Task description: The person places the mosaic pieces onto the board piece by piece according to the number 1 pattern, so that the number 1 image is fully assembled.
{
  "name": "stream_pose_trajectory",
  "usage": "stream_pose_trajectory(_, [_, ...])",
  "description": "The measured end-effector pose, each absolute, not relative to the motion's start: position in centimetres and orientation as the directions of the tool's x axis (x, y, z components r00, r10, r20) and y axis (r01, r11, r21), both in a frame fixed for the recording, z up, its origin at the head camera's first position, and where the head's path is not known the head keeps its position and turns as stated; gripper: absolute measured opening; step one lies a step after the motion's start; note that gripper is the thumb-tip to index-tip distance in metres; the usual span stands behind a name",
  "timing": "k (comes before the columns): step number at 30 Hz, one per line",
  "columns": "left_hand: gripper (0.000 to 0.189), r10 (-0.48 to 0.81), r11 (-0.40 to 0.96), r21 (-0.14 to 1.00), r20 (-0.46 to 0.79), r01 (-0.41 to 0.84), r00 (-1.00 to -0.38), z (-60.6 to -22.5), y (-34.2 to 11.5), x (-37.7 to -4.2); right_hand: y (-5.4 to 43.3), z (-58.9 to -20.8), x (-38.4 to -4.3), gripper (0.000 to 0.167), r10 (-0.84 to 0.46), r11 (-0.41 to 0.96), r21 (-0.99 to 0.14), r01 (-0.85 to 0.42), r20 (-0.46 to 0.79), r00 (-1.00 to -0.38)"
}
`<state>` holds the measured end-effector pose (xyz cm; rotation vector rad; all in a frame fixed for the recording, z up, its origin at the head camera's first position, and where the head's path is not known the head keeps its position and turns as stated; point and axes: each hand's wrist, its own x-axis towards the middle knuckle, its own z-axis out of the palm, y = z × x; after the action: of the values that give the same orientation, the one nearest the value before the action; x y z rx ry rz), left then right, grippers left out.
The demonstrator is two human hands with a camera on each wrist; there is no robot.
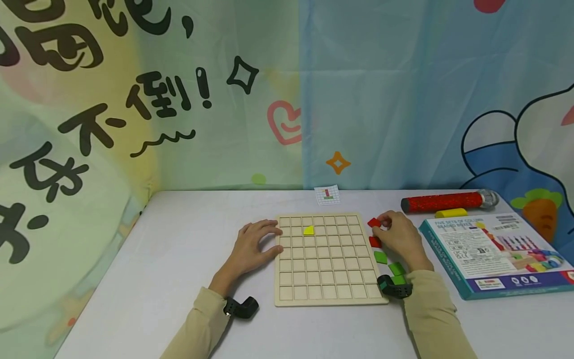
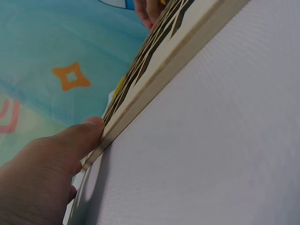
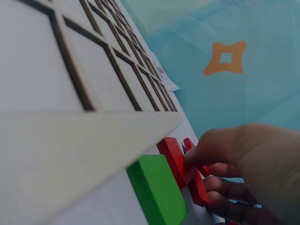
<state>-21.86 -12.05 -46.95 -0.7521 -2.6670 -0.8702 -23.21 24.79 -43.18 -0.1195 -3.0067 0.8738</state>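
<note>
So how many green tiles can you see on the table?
2. One green tile lies beside the board's right edge; the second green tile lies nearer the right wrist. The right hand may hide others.

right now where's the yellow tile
In the head view the yellow tile sits in a second-row cell of the wooden grid board, just right of the left hand.

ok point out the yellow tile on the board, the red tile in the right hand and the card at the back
yellow tile [image 1: 308, 230], head view, its middle
red tile [image 1: 373, 222], head view, top face
card [image 1: 327, 195], head view, its centre
</note>
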Motion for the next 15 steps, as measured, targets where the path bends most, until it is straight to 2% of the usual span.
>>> stream_pose_trajectory(8, [0.038,0.402,0.690,0.476,0.375,0.545,-0.836,-47.02,-12.08,-21.89,24.77,-43.02,-23.23,0.038,0.085,0.820,-0.566,0.087,-0.029,-0.996])
stream_pose_trajectory(15, [0.037,0.405,0.686,0.470,0.388,0.555,-0.828,-47.03,-12.10,-21.90,24.71,-43.09,-23.22,0.039,0.050,0.802,-0.596,0.045,-0.008,-0.999])
